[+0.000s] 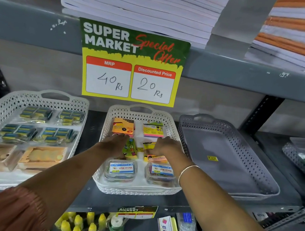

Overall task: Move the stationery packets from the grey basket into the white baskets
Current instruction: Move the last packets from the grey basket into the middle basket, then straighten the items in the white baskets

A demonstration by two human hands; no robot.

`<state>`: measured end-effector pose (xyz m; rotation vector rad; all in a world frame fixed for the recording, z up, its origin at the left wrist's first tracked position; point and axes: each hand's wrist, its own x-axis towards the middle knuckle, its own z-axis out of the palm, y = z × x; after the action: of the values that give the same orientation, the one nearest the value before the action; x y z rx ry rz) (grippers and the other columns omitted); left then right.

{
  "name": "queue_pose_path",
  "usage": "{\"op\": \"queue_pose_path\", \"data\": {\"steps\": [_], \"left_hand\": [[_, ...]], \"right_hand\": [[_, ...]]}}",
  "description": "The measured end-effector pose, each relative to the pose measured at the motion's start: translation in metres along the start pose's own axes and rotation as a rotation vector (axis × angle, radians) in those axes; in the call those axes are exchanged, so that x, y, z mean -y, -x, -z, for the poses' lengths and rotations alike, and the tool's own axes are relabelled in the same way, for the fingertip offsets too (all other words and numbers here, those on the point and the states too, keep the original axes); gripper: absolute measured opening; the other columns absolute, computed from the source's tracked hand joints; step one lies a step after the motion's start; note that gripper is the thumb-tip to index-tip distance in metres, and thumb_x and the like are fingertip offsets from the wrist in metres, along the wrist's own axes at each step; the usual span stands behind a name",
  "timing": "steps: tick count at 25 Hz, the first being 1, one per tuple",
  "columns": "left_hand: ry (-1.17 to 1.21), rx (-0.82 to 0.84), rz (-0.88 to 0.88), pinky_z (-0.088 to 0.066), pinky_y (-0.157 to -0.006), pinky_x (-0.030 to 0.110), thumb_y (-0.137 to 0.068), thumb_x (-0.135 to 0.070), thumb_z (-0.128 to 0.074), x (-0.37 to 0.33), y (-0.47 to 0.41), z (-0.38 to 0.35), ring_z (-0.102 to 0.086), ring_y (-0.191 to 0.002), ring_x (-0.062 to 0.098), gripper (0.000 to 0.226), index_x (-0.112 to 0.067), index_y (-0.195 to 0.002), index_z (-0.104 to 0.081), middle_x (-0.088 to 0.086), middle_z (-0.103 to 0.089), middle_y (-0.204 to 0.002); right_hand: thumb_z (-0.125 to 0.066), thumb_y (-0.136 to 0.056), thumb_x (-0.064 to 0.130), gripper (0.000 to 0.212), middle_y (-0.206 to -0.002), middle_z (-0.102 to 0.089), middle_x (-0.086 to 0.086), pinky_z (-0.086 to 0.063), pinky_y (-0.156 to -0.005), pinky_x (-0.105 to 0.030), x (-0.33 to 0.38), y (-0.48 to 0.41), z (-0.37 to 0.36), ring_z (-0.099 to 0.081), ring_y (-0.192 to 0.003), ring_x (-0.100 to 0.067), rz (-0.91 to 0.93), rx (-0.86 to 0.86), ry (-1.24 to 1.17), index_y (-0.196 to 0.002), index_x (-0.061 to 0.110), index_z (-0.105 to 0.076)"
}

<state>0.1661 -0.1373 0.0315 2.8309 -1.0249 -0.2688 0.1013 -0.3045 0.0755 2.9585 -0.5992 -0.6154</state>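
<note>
Both my hands reach into the middle white basket [102,166]. My left hand [115,142] lies palm down on a green packet [131,148], just below an orange packet [123,126]. My right hand [165,146] rests on a yellow sticky-note packet [155,158], its fingers over the packet's top. A pastel sticky-note pad [153,128] sits at the basket's back right. Two clear clip boxes [120,169] [160,172] fill the front row. The grey basket [256,161] to the right holds only a small yellow price sticker [212,158].
A second white basket [0,109] at the left holds blue-yellow packets and wooden pieces. A Super Market price sign [132,63] hangs from the shelf above. Paper stacks [137,5] lie on that upper shelf. Yellow bottles [80,225] and small boxes stand on the shelf below.
</note>
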Motion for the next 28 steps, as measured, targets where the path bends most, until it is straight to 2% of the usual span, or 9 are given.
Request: {"op": "queue_pose_path", "data": {"steps": [3,5,7,9,13,17,21,23,28], "left_hand": [[-0.01,0.012,-0.012,-0.035,-0.103,0.044,-0.074,-0.027,-0.074,0.002,0.001,0.002,-0.04,-0.127,0.032,0.078,-0.012,-0.137,-0.03,0.011,-0.045,-0.139],[-0.004,0.034,-0.028,-0.035,-0.105,0.045,-0.075,-0.024,-0.073,0.004,0.0,0.003,-0.038,-0.128,0.032,0.08,-0.014,-0.139,-0.026,0.012,-0.043,-0.14],[0.003,0.042,-0.034,-0.034,-0.105,0.045,-0.074,-0.023,-0.075,0.003,0.001,0.005,-0.038,-0.128,0.032,0.082,-0.014,-0.139,-0.025,0.012,-0.043,-0.14],[-0.005,0.026,-0.029,-0.032,-0.105,0.045,-0.074,-0.024,-0.075,-0.001,0.003,0.006,-0.039,-0.128,0.032,0.083,-0.013,-0.139,-0.026,0.012,-0.043,-0.14],[0.004,-0.033,-0.002,-0.032,-0.105,0.044,-0.075,-0.023,-0.073,-0.002,0.004,0.002,-0.04,-0.128,0.032,0.077,-0.013,-0.137,-0.028,0.012,-0.045,-0.139],[0.043,-0.052,0.01,-0.031,-0.106,0.045,-0.074,-0.026,-0.074,-0.002,0.002,0.0,-0.043,-0.126,0.031,0.073,-0.012,-0.134,-0.033,0.011,-0.049,-0.136],[0.058,-0.024,0.018,-0.031,-0.107,0.047,-0.071,-0.028,-0.077,0.001,0.001,-0.001,-0.04,-0.127,0.033,0.087,-0.012,-0.139,-0.025,0.012,-0.046,-0.139],[0.195,-0.012,0.037,-0.032,-0.107,0.045,-0.072,-0.024,-0.077,-0.001,0.001,0.008,-0.037,-0.129,0.034,0.091,-0.008,-0.141,-0.02,0.015,-0.04,-0.142],[0.451,-0.298,0.063,-0.041,-0.094,0.035,-0.091,-0.008,-0.051,0.011,0.002,0.05,-0.051,-0.116,0.033,0.035,-0.002,-0.126,-0.047,0.021,-0.053,-0.13]], "right_hand": [[-0.056,-0.075,0.07,0.099,-0.155,-0.027,-0.012,-0.036,-0.11,-0.044,-0.008,-0.005,0.007,-0.035,-0.14,-0.033,0.07,0.034,-0.02,-0.149,0.013,-0.025],[-0.073,-0.074,0.049,0.104,-0.16,-0.013,-0.008,-0.03,-0.114,-0.05,-0.011,-0.011,0.011,-0.021,-0.146,-0.032,0.233,0.077,0.015,-0.153,0.021,-0.011],[-0.08,-0.072,0.028,0.107,-0.158,-0.02,-0.006,-0.033,-0.112,-0.05,-0.012,-0.015,0.007,-0.025,-0.144,-0.03,0.336,0.101,0.064,-0.152,0.027,-0.009],[-0.078,-0.074,0.021,0.1,-0.152,-0.033,-0.008,-0.039,-0.107,-0.048,-0.012,-0.016,-0.002,-0.035,-0.138,-0.03,0.35,0.082,0.076,-0.151,0.027,-0.015],[-0.074,-0.077,0.032,0.089,-0.147,-0.035,-0.013,-0.039,-0.107,-0.048,-0.011,-0.017,-0.008,-0.033,-0.137,-0.03,0.358,0.014,0.079,-0.149,0.016,-0.024],[-0.071,-0.08,0.031,0.086,-0.148,-0.033,-0.014,-0.039,-0.107,-0.048,-0.01,-0.014,-0.01,-0.031,-0.138,-0.03,0.361,0.003,0.135,-0.148,0.014,-0.023],[-0.071,-0.08,0.029,0.086,-0.15,-0.032,-0.014,-0.037,-0.107,-0.047,-0.011,-0.013,-0.012,-0.03,-0.139,-0.03,0.37,-0.028,0.131,-0.149,0.014,-0.021],[-0.073,-0.079,0.031,0.091,-0.154,-0.028,-0.012,-0.033,-0.112,-0.049,-0.012,-0.015,-0.013,-0.026,-0.142,-0.03,0.37,-0.015,0.09,-0.15,0.016,-0.018],[-0.074,-0.077,0.04,0.101,-0.158,-0.021,-0.011,-0.026,-0.117,-0.043,-0.018,-0.013,-0.001,-0.024,-0.145,-0.031,0.361,0.025,-0.13,-0.153,0.017,-0.012]]}}
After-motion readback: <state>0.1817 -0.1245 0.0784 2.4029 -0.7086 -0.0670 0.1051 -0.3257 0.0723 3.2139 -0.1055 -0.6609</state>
